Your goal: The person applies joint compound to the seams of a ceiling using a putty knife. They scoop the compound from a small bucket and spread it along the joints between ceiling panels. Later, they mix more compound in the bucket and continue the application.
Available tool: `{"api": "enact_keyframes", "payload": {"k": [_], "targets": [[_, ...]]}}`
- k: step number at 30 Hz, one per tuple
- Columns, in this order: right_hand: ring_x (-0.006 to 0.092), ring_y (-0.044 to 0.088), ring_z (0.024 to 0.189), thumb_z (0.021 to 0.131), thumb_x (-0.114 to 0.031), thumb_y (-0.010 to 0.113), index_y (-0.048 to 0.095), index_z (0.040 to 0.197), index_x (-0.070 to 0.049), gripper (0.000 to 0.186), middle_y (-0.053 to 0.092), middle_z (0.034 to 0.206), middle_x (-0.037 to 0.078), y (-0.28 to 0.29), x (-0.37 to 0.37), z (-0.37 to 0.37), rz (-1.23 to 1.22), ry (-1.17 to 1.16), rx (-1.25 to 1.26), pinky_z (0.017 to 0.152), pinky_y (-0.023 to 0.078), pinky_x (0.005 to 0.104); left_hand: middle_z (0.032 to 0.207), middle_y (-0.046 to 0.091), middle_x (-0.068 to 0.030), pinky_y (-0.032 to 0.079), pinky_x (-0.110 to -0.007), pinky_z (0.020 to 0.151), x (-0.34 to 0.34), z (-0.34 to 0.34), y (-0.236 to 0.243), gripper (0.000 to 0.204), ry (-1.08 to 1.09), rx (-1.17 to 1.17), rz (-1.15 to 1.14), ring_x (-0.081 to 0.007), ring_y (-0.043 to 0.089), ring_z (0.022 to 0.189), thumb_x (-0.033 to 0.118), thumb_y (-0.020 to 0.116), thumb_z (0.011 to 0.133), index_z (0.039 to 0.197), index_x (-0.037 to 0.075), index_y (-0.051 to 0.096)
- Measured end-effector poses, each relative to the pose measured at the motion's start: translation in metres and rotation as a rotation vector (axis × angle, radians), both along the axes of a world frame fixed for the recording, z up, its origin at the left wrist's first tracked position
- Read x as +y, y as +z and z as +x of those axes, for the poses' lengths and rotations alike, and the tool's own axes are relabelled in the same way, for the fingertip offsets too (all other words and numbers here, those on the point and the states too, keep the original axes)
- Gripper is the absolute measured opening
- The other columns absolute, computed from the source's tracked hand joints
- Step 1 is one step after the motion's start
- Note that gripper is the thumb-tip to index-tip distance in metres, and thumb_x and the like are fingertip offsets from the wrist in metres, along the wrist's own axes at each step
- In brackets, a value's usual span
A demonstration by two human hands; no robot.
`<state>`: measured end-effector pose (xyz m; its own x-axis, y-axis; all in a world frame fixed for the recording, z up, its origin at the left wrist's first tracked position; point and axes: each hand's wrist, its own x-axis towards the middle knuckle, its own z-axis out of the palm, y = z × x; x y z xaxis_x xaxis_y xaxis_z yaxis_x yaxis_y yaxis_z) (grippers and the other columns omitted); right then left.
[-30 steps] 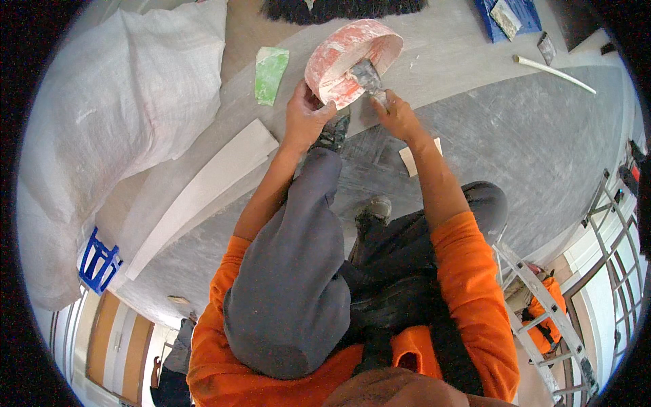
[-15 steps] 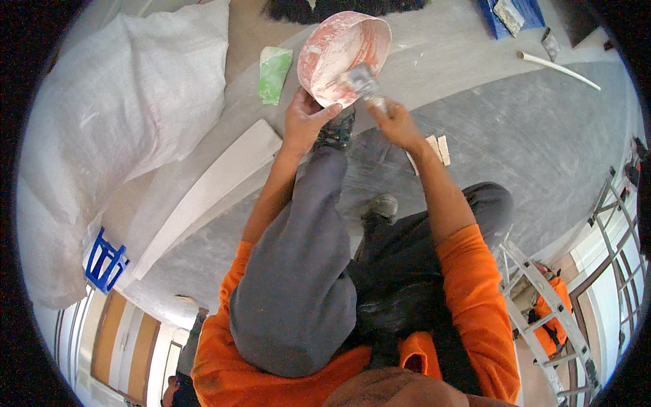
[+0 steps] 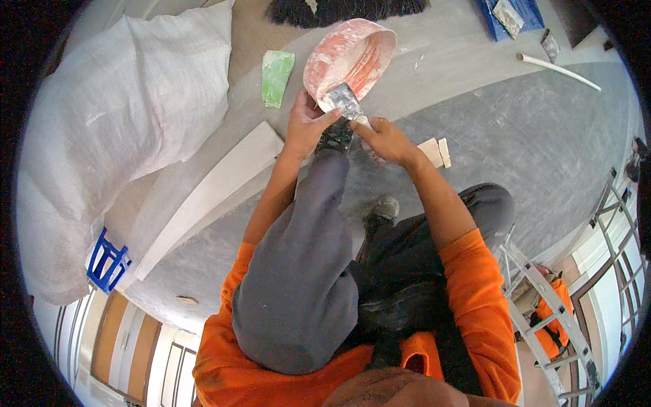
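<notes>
My left hand (image 3: 306,127) grips the near left edge of a round red tub (image 3: 332,60), its thumb over the rim. The tub is smeared with whitish plaster inside and out, and its mouth tilts to the right. In my right hand (image 3: 389,141) is a putty knife (image 3: 344,100), fingers closed round its pale handle. The knife's broad grey blade lies at the tub's near rim, close to my left thumb, with white residue on it. Whether the blade touches the rim, I cannot tell.
Left of the tub lie a green board scrap (image 3: 277,79) and a large white sheet (image 3: 135,108). A long pale board strip (image 3: 210,197) is on the floor. A black broom head (image 3: 346,10) lies beyond. At right are a white pipe (image 3: 559,71), a ladder (image 3: 549,312) and a person in orange (image 3: 553,315).
The putty knife has moved out of the tub's inside to its near rim, with my right hand coming nearer and left. The tub has turned slightly. A person at lower left has gone from view.
</notes>
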<state>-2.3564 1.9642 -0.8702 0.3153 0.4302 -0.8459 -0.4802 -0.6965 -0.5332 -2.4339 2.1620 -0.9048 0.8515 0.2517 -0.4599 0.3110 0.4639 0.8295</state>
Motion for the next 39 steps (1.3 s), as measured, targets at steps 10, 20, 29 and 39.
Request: {"api": "enact_keyframes", "payload": {"k": [10, 20, 29, 39], "targets": [[0.0451, 0.072, 0.102, 0.102, -0.055, 0.057, 0.068, 0.121, 0.003, 0.062, 0.072, 0.101, 0.033, -0.056, -0.029, 0.012, -0.062, 0.014, -0.357, 0.091, 0.054, 0.05, 0.145, 0.055, -0.0142, 0.045, -0.038, 0.114, 0.004, 0.003, 0.003, 0.08, -0.057, 0.011, 0.008, -0.0231, 0.056, 0.133, 0.002, 0.083, 0.085, 0.15, -0.002, 0.038], [0.0213, 0.064, 0.063, 0.099, -0.061, 0.059, 0.067, 0.109, 0.006, 0.068, 0.067, 0.079, 0.012, -0.012, -0.005, 0.0, 0.146, -0.076, 0.27, 0.063, 0.055, 0.0414, 0.146, 0.054, -0.017, 0.045, -0.039, 0.115, 0.005, 0.003, 0.004, 0.078, -0.062, 0.035, 0.042, -0.0254, 0.056, 0.135, 0.003, 0.083, 0.086, 0.15, -0.005, 0.039], [0.0159, 0.059, 0.058, 0.102, -0.053, 0.061, 0.068, 0.102, 0.002, 0.055, 0.059, 0.069, 0.006, -0.058, -0.026, 0.014, -0.133, 0.015, -0.365, 0.051, 0.046, 0.0327, 0.148, 0.053, -0.018, 0.045, -0.039, 0.114, 0.007, 0.008, 0.007, 0.082, -0.074, 0.019, 0.045, -0.0255, 0.055, 0.135, 0.007, 0.086, 0.085, 0.151, -0.006, 0.038], [0.0161, 0.058, 0.064, 0.099, -0.047, 0.068, 0.064, 0.105, -0.003, 0.045, 0.062, 0.076, 0.006, 0.007, -0.016, 0.042, -0.048, -0.049, -0.124, 0.058, 0.046, 0.0336, 0.148, 0.054, -0.0177, 0.047, -0.038, 0.111, 0.029, 0.017, 0.009, 0.078, -0.043, 0.084, 0.073, -0.0248, 0.055, 0.134, 0.018, 0.075, 0.096, 0.158, -0.004, 0.033]]}}
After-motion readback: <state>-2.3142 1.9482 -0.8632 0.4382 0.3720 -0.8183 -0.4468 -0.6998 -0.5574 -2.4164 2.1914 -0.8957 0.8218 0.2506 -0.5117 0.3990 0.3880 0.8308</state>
